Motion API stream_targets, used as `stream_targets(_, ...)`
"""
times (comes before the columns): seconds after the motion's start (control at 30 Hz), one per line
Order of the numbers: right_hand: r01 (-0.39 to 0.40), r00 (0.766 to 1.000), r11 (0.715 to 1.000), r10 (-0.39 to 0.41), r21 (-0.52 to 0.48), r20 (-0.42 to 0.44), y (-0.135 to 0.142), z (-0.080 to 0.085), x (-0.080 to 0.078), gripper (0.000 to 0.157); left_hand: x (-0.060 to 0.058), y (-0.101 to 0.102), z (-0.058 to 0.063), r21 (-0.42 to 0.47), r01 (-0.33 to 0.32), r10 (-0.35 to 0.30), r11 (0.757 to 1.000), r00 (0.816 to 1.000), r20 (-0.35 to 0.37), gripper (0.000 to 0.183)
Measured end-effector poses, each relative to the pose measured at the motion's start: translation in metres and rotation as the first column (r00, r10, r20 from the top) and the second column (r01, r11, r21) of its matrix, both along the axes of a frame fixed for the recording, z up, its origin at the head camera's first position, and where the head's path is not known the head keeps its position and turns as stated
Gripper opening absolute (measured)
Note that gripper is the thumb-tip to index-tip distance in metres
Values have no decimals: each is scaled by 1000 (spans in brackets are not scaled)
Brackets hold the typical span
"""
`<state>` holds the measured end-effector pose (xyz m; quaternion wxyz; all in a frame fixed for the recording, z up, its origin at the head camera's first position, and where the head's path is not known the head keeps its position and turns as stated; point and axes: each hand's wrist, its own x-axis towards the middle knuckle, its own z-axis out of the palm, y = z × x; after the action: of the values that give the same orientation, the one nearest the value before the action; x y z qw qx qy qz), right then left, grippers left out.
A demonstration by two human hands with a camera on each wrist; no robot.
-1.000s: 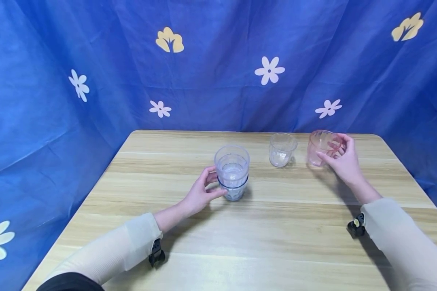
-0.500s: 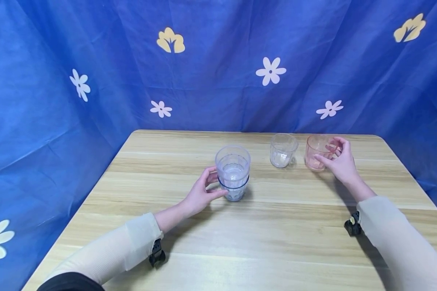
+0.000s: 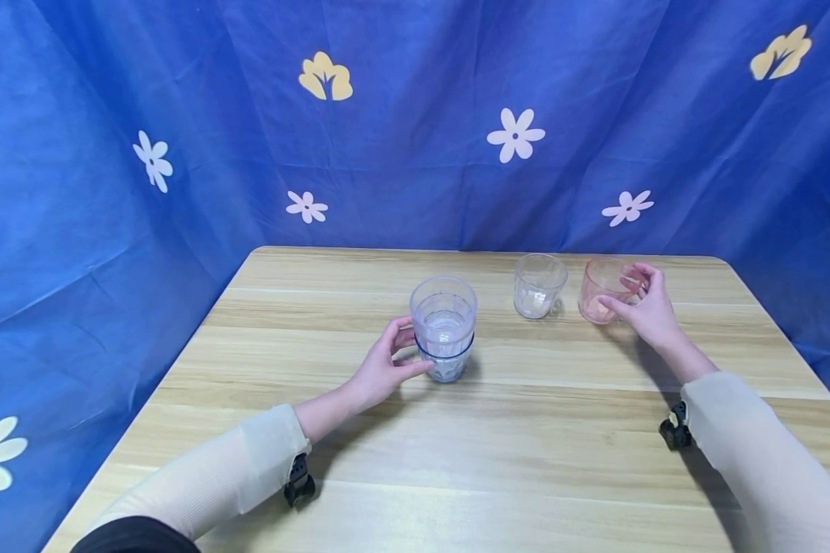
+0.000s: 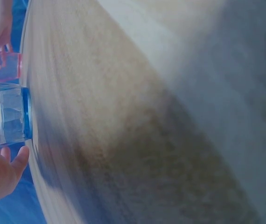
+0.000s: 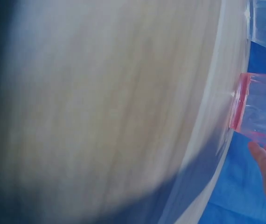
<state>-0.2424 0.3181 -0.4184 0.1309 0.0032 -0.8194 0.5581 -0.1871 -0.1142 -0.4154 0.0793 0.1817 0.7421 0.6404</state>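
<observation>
In the head view a stack of clear plastic cups (image 3: 444, 322) stands upright left of the right-hand cups, with a dark blue ring around its middle. My left hand (image 3: 380, 369) holds its left side, thumb in front and fingers behind. The left wrist view shows the blue-tinted base of this stack (image 4: 4, 114) above the hand. Toward the back right, a pink-tinted clear cup (image 3: 602, 296) stands upright on the table, and my right hand (image 3: 650, 311) grips it from its right. Its pink base (image 5: 240, 102) sits at the tabletop in the right wrist view.
Another clear cup (image 3: 538, 288) stands upright just left of the pink cup, a small gap between them. All stand on a wooden table (image 3: 512, 461). A blue curtain (image 3: 401, 138) with flower prints hangs behind the table's back edge and along its sides.
My right hand has moved the pink cup slightly left and toward me, and it has come down to the tabletop. The left hand and the stack have stayed in place.
</observation>
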Motion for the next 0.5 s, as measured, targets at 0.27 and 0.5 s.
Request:
stream_targets(0.27,-21,1000,999,20,37,21,1,4,3,84,0,-1,1,-5,1,-1,1000,1000,-8,69)
stream_targets(0.5,14,998,996,-8,85,-68,2,15,6,92,1,0,2,-4,4,-5,1000,1000,-13,68)
